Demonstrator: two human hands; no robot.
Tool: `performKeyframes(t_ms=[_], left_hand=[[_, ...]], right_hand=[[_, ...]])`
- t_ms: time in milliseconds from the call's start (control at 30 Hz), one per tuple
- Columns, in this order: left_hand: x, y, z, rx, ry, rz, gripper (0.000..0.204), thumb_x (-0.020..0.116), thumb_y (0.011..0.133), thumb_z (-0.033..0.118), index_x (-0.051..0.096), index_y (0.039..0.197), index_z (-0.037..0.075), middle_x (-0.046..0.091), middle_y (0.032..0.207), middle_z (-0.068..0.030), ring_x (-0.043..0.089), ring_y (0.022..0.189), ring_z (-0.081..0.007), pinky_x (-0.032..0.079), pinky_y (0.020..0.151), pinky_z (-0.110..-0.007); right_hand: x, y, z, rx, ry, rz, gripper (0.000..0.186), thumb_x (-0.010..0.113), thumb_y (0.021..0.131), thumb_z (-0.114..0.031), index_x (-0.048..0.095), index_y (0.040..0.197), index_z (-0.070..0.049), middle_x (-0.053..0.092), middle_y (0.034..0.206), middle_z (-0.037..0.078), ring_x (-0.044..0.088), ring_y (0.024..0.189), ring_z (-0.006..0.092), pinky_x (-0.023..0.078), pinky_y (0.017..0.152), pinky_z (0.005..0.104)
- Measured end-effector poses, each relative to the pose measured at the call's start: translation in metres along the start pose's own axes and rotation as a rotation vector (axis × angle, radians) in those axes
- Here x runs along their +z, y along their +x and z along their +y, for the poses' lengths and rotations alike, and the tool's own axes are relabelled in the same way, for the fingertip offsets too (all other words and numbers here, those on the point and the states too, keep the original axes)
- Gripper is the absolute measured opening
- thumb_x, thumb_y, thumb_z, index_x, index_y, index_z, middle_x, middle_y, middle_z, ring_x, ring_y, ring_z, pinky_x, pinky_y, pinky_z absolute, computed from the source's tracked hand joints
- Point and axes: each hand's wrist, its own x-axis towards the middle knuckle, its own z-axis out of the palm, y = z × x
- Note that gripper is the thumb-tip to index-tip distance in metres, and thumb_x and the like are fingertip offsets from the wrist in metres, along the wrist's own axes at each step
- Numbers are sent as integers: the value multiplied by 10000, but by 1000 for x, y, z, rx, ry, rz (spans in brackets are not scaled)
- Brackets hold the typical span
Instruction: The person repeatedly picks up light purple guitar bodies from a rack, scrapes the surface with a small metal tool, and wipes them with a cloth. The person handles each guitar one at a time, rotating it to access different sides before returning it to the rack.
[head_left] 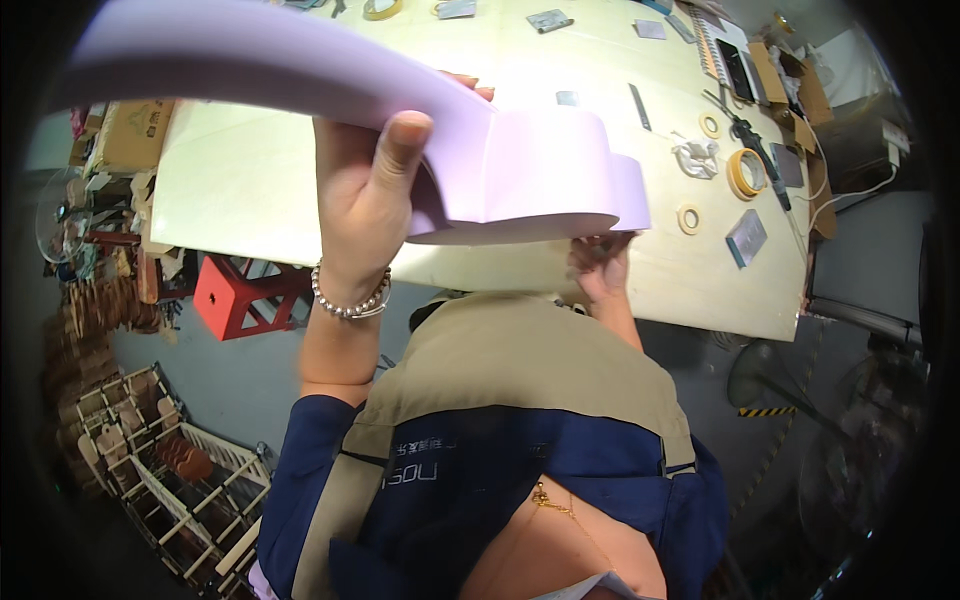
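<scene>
A large, smooth lilac piece with rounded, curved sides is held up in front of me over the pale table. One long part of it reaches to the upper left; its full shape cannot be made out from this side. My left hand, a beaded bracelet at its wrist, grips the middle, thumb on the near side and fingertips showing over the top edge. Under the right end, my right hand has its bent fingers against the lower edge, partly hidden by the piece.
On the table, to the right, lie tape rolls, crumpled white tissue, a grey block, a thin dark strip and a black tool. A red stool and a wooden rack stand left; a fan right.
</scene>
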Motion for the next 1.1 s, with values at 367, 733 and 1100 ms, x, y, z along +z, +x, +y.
performKeyframes(t_ms=[367,733,1100], left_hand=[[-49,-11,-15,-15,-54,179,509,445,855,414,466,1004,-72,565,949,-190,576,929,-354,496,783,-439],[-103,-24,-54,-391,-317,602,513,473,873,337,352,1255,17,439,1230,-182,452,1108,-269,383,942,-394],[-147,-56,-98,-540,-465,669,465,484,871,339,434,1193,7,513,1145,-113,500,1032,-231,421,884,-367]], right_hand=[[36,-22,-45,-252,-247,-153,496,485,743,-593,505,878,-116,480,755,-29,311,437,64,230,396,183],[79,-23,-46,-477,-577,58,815,403,797,-614,356,1216,84,522,884,43,247,438,10,213,396,173],[96,-29,-36,-653,-810,7,844,416,743,-670,495,1148,67,608,862,43,233,426,17,184,404,175]])
